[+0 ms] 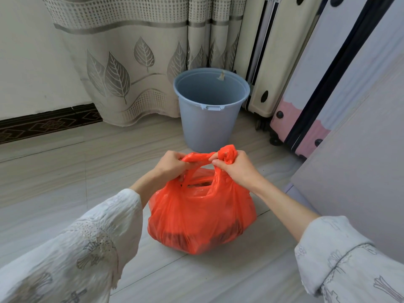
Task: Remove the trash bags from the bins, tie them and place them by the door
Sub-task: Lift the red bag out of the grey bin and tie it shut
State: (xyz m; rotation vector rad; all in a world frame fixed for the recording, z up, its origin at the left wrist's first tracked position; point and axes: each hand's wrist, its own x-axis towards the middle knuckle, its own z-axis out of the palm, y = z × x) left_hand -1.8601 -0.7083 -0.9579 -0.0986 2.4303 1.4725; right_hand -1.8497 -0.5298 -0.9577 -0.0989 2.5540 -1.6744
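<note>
Bag: orange bag point(202, 217) on the floor point(54, 171), just in front of the bin point(209, 110), already out of it.
Left fingers: left hand point(172, 166) curled round one handle, pinching it tight.
Right fingers: right hand point(237, 168) curled round the other handle, its loose end sticking up above the knuckles.
Handles: crossed between the two hands, stretched taut; knot not yet closed, as far as I can tell.
Step tip: pull both ends apart evenly, low and close to the mouth, so the knot seats without tearing the thin film.
Gap: mouth open below the handles, dark contents show.
Bag look: thin, glossy, wrinkled, bulging; full and sagging wide.
Bin: grey-blue, unlined, standing upright.
</note>
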